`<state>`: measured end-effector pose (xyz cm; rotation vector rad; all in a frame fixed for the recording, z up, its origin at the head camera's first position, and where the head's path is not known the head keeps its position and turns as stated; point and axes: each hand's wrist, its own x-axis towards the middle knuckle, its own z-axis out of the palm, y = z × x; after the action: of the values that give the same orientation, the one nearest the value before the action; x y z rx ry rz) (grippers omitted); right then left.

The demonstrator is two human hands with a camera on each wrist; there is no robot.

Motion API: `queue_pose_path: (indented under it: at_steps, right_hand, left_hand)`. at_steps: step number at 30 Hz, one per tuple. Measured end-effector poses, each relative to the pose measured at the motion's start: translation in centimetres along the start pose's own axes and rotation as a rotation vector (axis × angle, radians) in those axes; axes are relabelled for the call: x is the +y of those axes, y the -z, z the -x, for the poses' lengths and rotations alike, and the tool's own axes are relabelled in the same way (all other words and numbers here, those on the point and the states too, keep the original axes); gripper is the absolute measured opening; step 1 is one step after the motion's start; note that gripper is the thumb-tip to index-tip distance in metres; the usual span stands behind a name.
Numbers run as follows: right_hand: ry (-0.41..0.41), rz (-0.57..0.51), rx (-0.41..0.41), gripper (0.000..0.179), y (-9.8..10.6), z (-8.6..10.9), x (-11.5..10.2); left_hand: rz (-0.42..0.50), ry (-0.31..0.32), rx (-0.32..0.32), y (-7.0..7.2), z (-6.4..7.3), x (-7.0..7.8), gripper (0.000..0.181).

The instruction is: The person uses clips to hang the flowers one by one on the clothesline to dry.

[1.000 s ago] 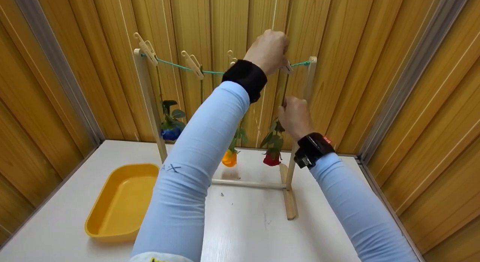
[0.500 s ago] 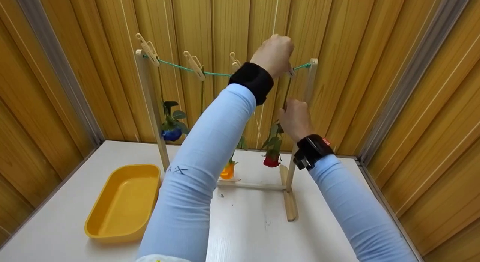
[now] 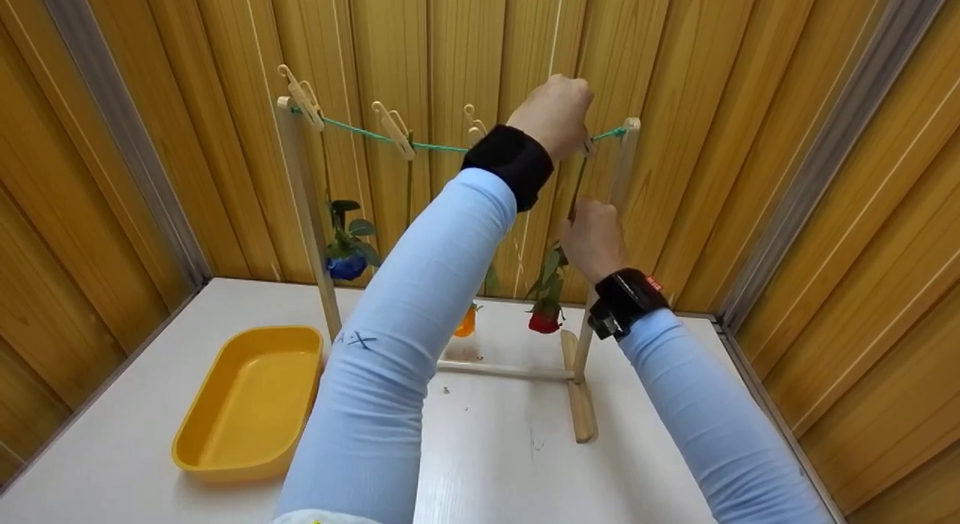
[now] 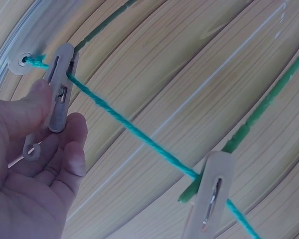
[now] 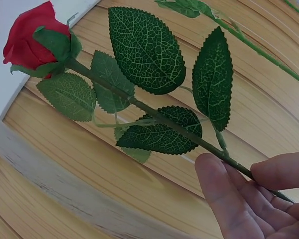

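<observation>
My left hand (image 3: 555, 115) is up at the right end of the green line, holding a pale clothespin (image 4: 61, 94) between thumb and fingers. That clothespin sits across the line, with a green stem at its tip. Lower down, my right hand (image 3: 596, 240) pinches the stem of an artificial red rose (image 3: 545, 318), which hangs head down. In the right wrist view, thumb and fingers grip the stem (image 5: 209, 146) beyond the serrated leaves. A second clothespin (image 4: 214, 189) holds another stem on the line. My left arm hides part of the line.
The line is strung on a wooden rack (image 3: 581, 359). More clothespins (image 3: 394, 130) sit along it to the left. A blue rose (image 3: 347, 266) and an orange rose (image 3: 466, 322) hang there. A yellow tray (image 3: 247, 404) stands at the left on the white table (image 3: 495, 464).
My left hand has shifted slightly right and down, still at the clothespin. The right hand keeps its hold on the rose stem. The orange rose has swung.
</observation>
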<state>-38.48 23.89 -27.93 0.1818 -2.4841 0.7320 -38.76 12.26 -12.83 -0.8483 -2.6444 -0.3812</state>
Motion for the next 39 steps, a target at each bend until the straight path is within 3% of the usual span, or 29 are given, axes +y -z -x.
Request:
queue_pose_path:
  at_steps: [8,13,16,19,23,29,34,39]
  right_hand:
    - [0.013,-0.019,0.038,0.013,-0.2,-0.1,0.4]
    - [-0.009,-0.056,0.018,0.027,0.1,0.2,0.6]
    - [-0.032,-0.059,-0.025,0.023,0.5,0.7,0.8]
    - [-0.006,-0.035,-0.04,0.018,1.0,1.4,0.8]
    - [0.095,0.029,0.004,0.019,1.6,2.6,0.7]
    - [0.212,0.041,0.074,0.019,2.4,4.6,1.2]
    - [0.3,0.019,0.163,0.022,2.7,6.1,2.9]
    - [0.347,0.02,0.212,0.032,2.4,7.8,4.9]
  left_hand:
    - [0.058,-0.027,-0.028,-0.1,0.3,-0.4,0.025]
    - [0.042,-0.081,0.011,-0.1,1.1,-0.8,0.02]
    - [0.004,-0.091,0.046,-0.1,2.1,-1.2,0.022]
    - [-0.005,-0.075,0.063,-0.2,3.3,-2.0,0.034]
    - [0.001,-0.055,0.084,-0.6,5.5,-3.6,0.053]
    - [0.045,-0.081,0.197,-2.2,10.1,-6.8,0.055]
    - [0.08,-0.044,0.285,-4.1,14.1,-9.6,0.054]
    - [0.057,0.016,0.388,-6.7,18.0,-12.2,0.055]
